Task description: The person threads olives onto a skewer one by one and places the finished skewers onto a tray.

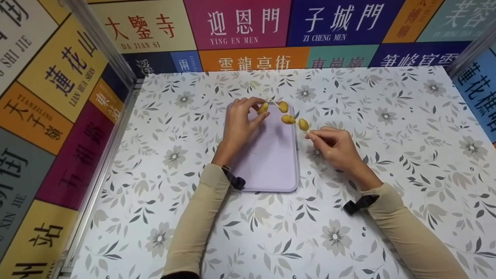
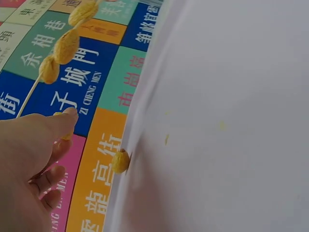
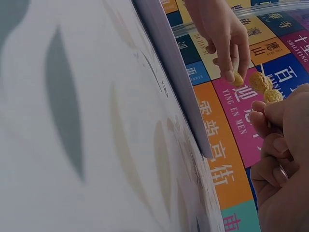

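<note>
A lavender tray [image 1: 267, 166] lies on the floral worktop [image 1: 151, 209], lettered panels [image 1: 240, 23] behind; the left hand [image 1: 238, 120] partly covers it. A loose yellow piece [image 2: 120, 161] sits by its rim. Over the tray's right edge, the right hand [image 1: 336, 147] grips a skewer [image 2: 29, 99] bearing three skewered pieces [image 2: 66, 46], its long axis slanting, bare tip toward the left hand, which pinches another yellow oval [image 1: 263, 108].

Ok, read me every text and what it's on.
"大鑒寺 DA JIAN SI": cream panel
"迎恩門 YING EN MEN": pink panel
"子城門 ZI CHENG MEN": navy panel
"雲龍亭街": orange panel
"東崗嶺": teal panel
"蓮花山 LIAN HUA SHAN": yellow panel
"天子嶺 TIANZILING": left orange panel
"五祖路": purple panel
"SHILITING": magenta panel
"余相巷": green panel
"SHI JIE": white panel
"XIN JIE": grey panel
"東站": small orange panel
Other wall lettering is cropped, blurred or too small.
</note>
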Demonstrator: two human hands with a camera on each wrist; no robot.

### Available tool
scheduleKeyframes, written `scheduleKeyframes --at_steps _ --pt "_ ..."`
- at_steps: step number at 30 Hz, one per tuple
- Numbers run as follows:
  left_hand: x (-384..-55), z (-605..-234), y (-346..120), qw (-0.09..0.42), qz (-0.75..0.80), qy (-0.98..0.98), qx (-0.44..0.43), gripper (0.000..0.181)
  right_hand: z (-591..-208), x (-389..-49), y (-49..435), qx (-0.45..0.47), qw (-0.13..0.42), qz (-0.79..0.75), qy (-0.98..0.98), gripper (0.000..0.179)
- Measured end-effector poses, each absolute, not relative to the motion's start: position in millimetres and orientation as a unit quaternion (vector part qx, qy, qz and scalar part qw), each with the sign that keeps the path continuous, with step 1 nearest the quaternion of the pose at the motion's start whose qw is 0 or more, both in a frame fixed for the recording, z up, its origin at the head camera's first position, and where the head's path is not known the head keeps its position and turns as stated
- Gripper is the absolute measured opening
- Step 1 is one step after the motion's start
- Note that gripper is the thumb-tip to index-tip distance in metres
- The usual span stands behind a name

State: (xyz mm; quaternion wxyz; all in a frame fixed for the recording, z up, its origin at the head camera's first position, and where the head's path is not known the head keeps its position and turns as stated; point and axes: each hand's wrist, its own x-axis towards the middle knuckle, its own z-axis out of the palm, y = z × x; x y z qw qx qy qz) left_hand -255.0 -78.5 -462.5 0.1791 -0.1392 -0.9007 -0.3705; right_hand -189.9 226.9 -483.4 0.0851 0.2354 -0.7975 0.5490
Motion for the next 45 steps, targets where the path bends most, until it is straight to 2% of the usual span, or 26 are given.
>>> scheduleKeyframes --at_steps 5,18,29,34,41,45 --pt "-254 -463 -90 0.143 -0.501 -0.851 -0.069 0.037 -484 -189 226 0.243 0.076 0.543 -0.800 0.015" --pt "-259 -459 -118 0.147 -0.657 -0.739 0.005 0.043 -488 -189 227 0.251 0.050 0.533 -0.807 0.015" --pt "-259 -464 -119 0.131 -0.676 -0.724 0.039 0.044 -489 -188 226 0.238 0.027 0.525 -0.817 0.016" --pt "-258 -464 -119 0.122 -0.676 -0.725 0.046 0.051 -487 -185 225 0.226 0.003 0.534 -0.815 0.016" --pt "-258 -466 -119 0.102 -0.687 -0.717 0.056 0.041 -486 -184 225 0.226 -0.010 0.522 -0.822 0.018" --pt "-258 -465 -120 0.084 -0.685 -0.720 0.066 0.044 -486 -184 225 0.224 -0.011 0.515 -0.828 0.018"
